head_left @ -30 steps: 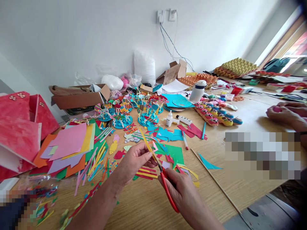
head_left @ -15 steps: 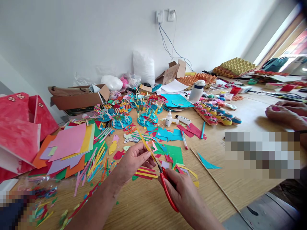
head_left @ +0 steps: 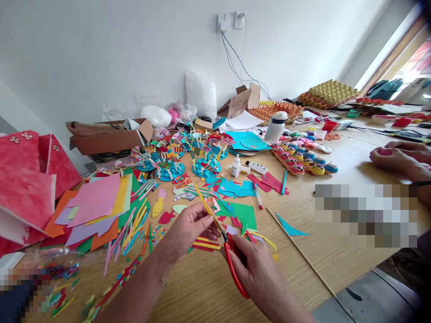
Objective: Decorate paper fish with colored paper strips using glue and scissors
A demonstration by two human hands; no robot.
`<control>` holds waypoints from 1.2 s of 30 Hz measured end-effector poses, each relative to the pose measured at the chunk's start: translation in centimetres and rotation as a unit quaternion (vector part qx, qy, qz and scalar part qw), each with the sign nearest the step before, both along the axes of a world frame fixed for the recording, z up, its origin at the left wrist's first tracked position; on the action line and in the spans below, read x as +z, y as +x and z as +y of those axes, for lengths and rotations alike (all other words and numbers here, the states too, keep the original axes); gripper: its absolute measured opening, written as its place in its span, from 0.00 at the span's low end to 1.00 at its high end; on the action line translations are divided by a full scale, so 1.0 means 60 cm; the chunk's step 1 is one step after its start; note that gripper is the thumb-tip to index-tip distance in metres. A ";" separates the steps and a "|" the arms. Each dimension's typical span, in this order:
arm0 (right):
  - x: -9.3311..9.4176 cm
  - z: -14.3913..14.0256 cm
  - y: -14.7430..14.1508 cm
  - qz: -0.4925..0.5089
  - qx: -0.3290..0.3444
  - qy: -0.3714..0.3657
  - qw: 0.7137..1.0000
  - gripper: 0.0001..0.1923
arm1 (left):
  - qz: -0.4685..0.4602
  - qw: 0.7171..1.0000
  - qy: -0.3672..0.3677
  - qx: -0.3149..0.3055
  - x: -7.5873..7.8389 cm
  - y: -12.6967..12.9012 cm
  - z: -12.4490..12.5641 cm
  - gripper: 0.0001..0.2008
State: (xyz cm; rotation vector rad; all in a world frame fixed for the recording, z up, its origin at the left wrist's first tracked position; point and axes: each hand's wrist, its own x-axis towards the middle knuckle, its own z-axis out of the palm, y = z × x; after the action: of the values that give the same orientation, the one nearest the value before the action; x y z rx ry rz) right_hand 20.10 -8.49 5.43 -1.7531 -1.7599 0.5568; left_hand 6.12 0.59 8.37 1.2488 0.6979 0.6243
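Observation:
Between the thumb and fingers of my left hand (head_left: pixel 195 226) is a narrow yellow paper strip (head_left: pixel 202 197), pointing up and away from me. My right hand (head_left: pixel 252 264) grips red-handled scissors (head_left: pixel 232 264), whose blades lie along the strip's lower end; how far apart the blades are is hard to see. Under and beyond my hands lie red and yellow strips (head_left: pixel 207 244), a green sheet (head_left: pixel 240 214) and blue paper scraps (head_left: pixel 237 188). Cut-out paper fish, such as a yellow one (head_left: pixel 157 207), lie left of my left hand.
Coloured sheets (head_left: pixel 96 197) are piled at left. Blue-based fish models (head_left: pixel 170 172), a glue bottle (head_left: pixel 235 167) and a white bottle (head_left: pixel 276 127) stand farther back. A thin wooden stick (head_left: pixel 303 255) lies at right. Another person's hands (head_left: pixel 400 157) hold something pink.
My hands keep nearly the same pose, with the strip and scissors barely shifted. The view has moved very slightly.

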 end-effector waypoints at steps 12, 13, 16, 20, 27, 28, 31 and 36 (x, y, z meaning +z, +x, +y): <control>-0.005 -0.003 0.001 -0.051 -0.012 0.022 0.998 0.14 | 0.000 1.000 -0.003 0.010 0.001 0.002 -0.003 0.09; -0.005 -0.003 0.001 -0.057 -0.012 0.022 0.998 0.14 | 0.002 1.000 -0.003 0.010 0.001 0.001 -0.003 0.09; -0.005 -0.003 0.002 -0.072 -0.012 0.021 0.997 0.13 | 0.006 1.000 0.000 0.009 0.001 0.001 -0.003 0.10; -0.004 -0.003 0.004 -0.079 -0.012 0.024 0.997 0.13 | 0.011 1.000 0.010 0.018 0.000 -0.001 -0.001 0.09; -0.007 -0.004 0.004 -0.080 -0.015 0.016 0.997 0.13 | 0.019 0.999 0.026 0.022 -0.002 -0.005 0.003 0.09; -0.007 -0.004 0.004 -0.078 -0.015 0.016 0.997 0.13 | 0.017 0.999 0.026 0.020 -0.002 -0.005 0.003 0.09; -0.005 -0.003 0.004 -0.069 -0.013 0.014 0.997 0.13 | 0.016 1.000 0.017 0.009 -0.003 -0.004 0.003 0.09; 0.001 -0.003 0.003 -0.059 -0.011 0.012 0.998 0.13 | 0.017 1.000 -0.001 -0.001 -0.002 0.000 0.000 0.09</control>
State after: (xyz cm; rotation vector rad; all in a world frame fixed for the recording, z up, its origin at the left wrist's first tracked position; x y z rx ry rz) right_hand 20.27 -8.65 5.49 -1.8196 -1.8166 0.4289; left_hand 6.11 0.56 8.25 1.2609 0.7253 0.6030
